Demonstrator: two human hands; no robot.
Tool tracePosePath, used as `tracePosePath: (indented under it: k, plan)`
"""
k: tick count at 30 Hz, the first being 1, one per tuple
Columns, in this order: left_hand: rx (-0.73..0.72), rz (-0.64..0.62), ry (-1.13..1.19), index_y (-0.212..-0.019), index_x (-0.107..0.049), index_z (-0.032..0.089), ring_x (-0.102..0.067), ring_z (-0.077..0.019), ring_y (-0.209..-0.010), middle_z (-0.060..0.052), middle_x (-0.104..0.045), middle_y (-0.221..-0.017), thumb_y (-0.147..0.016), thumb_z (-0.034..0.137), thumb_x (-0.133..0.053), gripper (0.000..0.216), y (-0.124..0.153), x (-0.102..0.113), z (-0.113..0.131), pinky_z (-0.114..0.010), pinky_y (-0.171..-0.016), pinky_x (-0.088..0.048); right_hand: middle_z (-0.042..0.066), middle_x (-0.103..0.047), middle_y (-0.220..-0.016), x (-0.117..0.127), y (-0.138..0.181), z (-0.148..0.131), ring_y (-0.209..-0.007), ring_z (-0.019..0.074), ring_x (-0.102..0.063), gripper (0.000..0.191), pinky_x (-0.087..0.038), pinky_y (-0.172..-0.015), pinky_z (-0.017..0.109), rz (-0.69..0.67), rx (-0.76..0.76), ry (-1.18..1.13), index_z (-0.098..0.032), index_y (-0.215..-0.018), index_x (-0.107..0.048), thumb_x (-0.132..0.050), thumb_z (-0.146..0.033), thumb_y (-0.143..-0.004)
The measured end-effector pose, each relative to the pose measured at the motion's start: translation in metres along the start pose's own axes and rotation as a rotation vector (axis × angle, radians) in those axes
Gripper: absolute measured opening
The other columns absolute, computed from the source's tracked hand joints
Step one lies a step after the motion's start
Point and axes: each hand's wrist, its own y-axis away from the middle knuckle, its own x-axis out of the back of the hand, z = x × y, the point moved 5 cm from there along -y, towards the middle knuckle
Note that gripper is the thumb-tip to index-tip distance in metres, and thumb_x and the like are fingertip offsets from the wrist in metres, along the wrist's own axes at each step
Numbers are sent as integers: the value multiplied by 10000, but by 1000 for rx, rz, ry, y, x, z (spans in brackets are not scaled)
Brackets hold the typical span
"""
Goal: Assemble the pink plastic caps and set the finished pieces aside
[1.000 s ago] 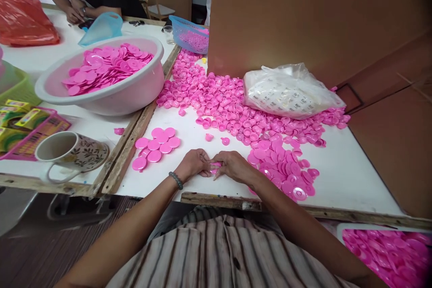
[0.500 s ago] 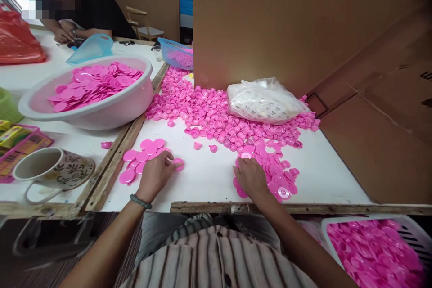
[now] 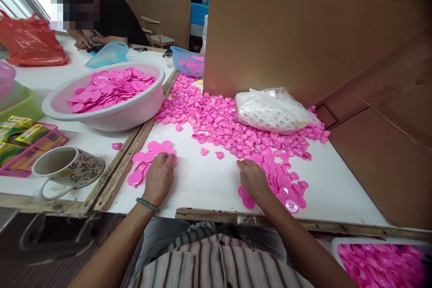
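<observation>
My left hand (image 3: 159,179) is closed at the right side of a small pile of flat pink discs (image 3: 147,157). A pink disc (image 3: 175,160) shows at its fingertips, partly hidden. My right hand (image 3: 252,180) hovers with fingers pinched at the left side of a larger group of pink discs (image 3: 285,184); what it holds, if anything, is too small to make out. Between and beyond my hands, two small pink cups (image 3: 219,155) lie apart from a broad heap of such cups (image 3: 216,117).
A white plastic bag (image 3: 275,110) lies on the heap against a cardboard wall (image 3: 286,27). To the left are a basin (image 3: 131,114) of discs, a patterned mug (image 3: 86,168) and a wooden edge strip (image 3: 126,159). A co-worker (image 3: 118,18) leans over the far table.
My left hand has drawn back toward the left pile with the pink disc near its fingertips. My right hand has shifted slightly off the discs. The whole view has moved a little.
</observation>
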Motion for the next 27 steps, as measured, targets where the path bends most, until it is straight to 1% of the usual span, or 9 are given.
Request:
tracePosePath:
  k: [5, 8, 10, 12, 15, 18, 22, 24, 27]
  plan:
    - [17, 43, 185, -1056, -535, 143, -518, -224, -921, -108, -521, -1031, -833, 209, -492, 237, -8, 5, 24, -296, -733, -439, 93, -612, -1037, 7, -23, -15, -901, 175, -545, 331, -429, -734, 266, 130, 92, -297, -137, -1137, -546, -380, -112, -851]
    - [-80, -106, 338, -988, -558, 165, -555, -191, -824, -64, -559, -929, -840, 245, -493, 181, -13, -2, 57, -275, -690, -440, 97, -560, -1155, 2, -48, -34, -1011, 196, -512, 330, -425, -804, 302, 96, 251, -350, -185, -1191, -517, -427, -195, -874]
    - [-111, -198, 380, -968, -565, 171, -562, -170, -729, -48, -566, -896, -828, 257, -513, 172, -17, -6, 71, -269, -644, -435, 93, -594, -1068, -5, -58, -38, -963, 201, -528, 262, -430, -777, 310, 11, 297, -338, -199, -1092, -587, -455, -195, -866]
    - [-107, -210, 376, -990, -559, 165, -557, -161, -696, -53, -558, -918, -826, 248, -513, 190, -22, -6, 77, -272, -631, -432, 87, -613, -961, -8, -60, -31, -887, 189, -542, 232, -437, -740, 299, -16, 267, -378, -185, -1035, -615, -458, -203, -866]
    - [-175, -201, 381, -962, -570, 158, -556, -172, -748, -63, -543, -922, -841, 248, -488, 172, -27, -3, 91, -278, -668, -436, 83, -585, -951, -2, -49, -3, -818, 175, -533, 342, -446, -706, 296, 76, 112, -499, -172, -1190, -524, -459, -263, -866]
    - [-449, -321, 460, -963, -581, 184, -554, -180, -805, -50, -539, -897, -821, 276, -529, 177, -20, -7, 131, -277, -719, -439, 55, -534, -891, 5, -30, 24, -731, 160, -508, 442, -447, -659, 297, 131, -37, -576, -193, -1283, -436, -463, -308, -857]
    - [-757, -480, 479, -992, -580, 201, -546, -192, -824, -59, -524, -910, -774, 302, -595, 241, -3, -21, 188, -271, -697, -447, 58, -476, -934, 9, -8, 39, -758, 151, -504, 358, -456, -672, 294, 158, -87, -670, -194, -1186, -537, -447, -305, -858]
    - [-772, -505, 463, -962, -583, 190, -543, -192, -824, -64, -516, -898, -770, 268, -595, 208, -1, -26, 197, -269, -698, -445, 71, -470, -969, 10, 1, 40, -803, 158, -509, 308, -460, -704, 302, 192, -77, -704, -177, -1102, -585, -451, -300, -854]
    - [-667, -515, 472, -940, -570, 180, -546, -184, -802, -61, -514, -901, -771, 208, -568, 172, -7, -29, 180, -272, -696, -441, 83, -481, -984, 11, 12, 40, -801, 161, -513, 248, -464, -691, 298, 215, -68, -738, -161, -1017, -584, -464, -297, -848]
